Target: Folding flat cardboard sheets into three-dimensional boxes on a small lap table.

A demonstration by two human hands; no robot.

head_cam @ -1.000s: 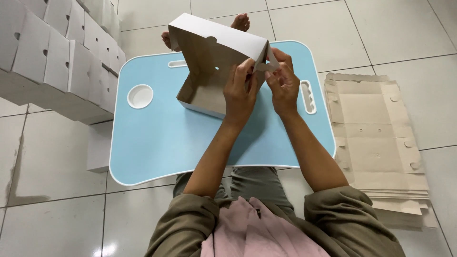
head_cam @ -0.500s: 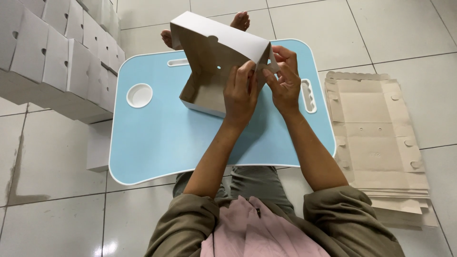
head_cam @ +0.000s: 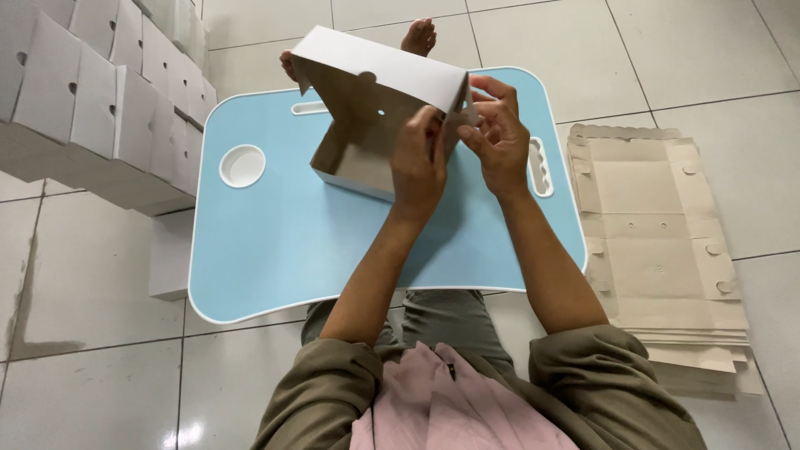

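Currently both hands work at the right end of a half-folded cardboard box (head_cam: 367,117), white outside and brown inside, which stands tilted on a light blue worktop (head_cam: 283,242). Box rests on its lower edge near the worktop's far middle; its upper white panel leans up and away toward the far edge.

Left hand (head_cam: 419,162): fingers curled and pressed against the box's right side panel, thumb side toward the fold. Right hand (head_cam: 497,133): fingertips pinching a small flap at the box's upper right corner, just beside the left hand; the two hands nearly touch.

Worktop details: round white cup recess (head_cam: 242,165) at left, a slot (head_cam: 309,108) near the far edge partly behind the box, a long slot (head_cam: 540,167) at right beside the right wrist.

Surroundings: stack of finished white boxes (head_cam: 100,108) on the floor to the left; pile of flat brown box blanks (head_cam: 658,242) on the floor to the right. Bare feet (head_cam: 418,37) visible beyond the worktop.
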